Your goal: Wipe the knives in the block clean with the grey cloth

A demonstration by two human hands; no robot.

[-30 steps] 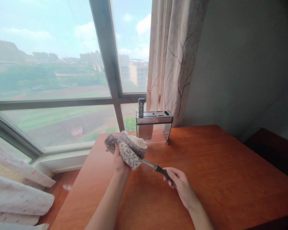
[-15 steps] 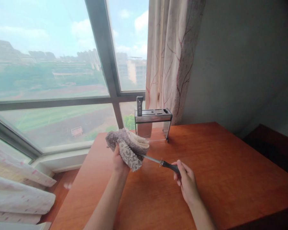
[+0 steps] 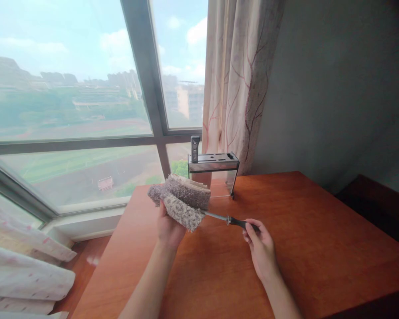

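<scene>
The left hand (image 3: 169,226) is closed on a folded grey towel (image 3: 182,201), which is wrapped around the steel shaft of a honing rod (image 3: 224,218). The right hand (image 3: 261,246) is closed on the rod's black handle. Both are held in the air above the back-left part of the wooden table (image 3: 286,230), in front of the knife block (image 3: 213,173) at the back edge, which carries one knife handle (image 3: 195,148).

Hazards, as judged:
- A loose pinch on the towel lets the rod slip out and drop onto the table.
- The rod's tip is hidden in the towel; thin folds could let it press into the palm.
- A wide stroke could strike the knife block.
</scene>
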